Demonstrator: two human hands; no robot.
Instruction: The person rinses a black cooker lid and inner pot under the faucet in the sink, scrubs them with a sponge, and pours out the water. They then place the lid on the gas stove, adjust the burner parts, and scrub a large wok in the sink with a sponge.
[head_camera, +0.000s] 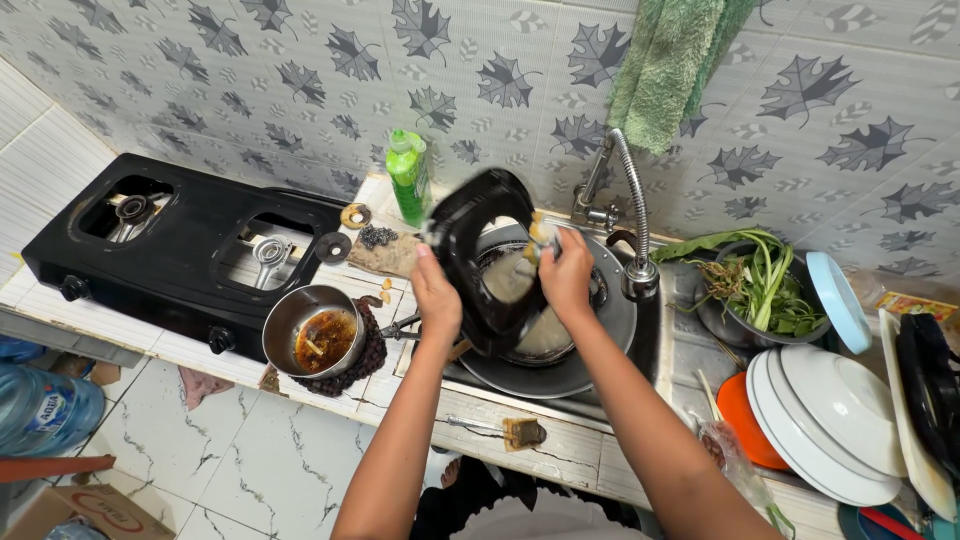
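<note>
My left hand (436, 296) grips the lower edge of a black stove grate (468, 228) and holds it tilted upright over the sink. My right hand (566, 270) presses a soapy sponge (541, 232) against the grate's inner side. Below the grate lies a large grey wok (600, 340) in the sink, with suds inside. The curved metal faucet (634, 200) rises just right of my right hand.
A black two-burner gas stove (170, 240) stands at left. A small pan with brown residue (312, 334) sits beside it. A green dish-soap bottle (408, 176) stands by the wall. A bowl of green vegetables (752, 290) and stacked white plates (836, 414) sit at right.
</note>
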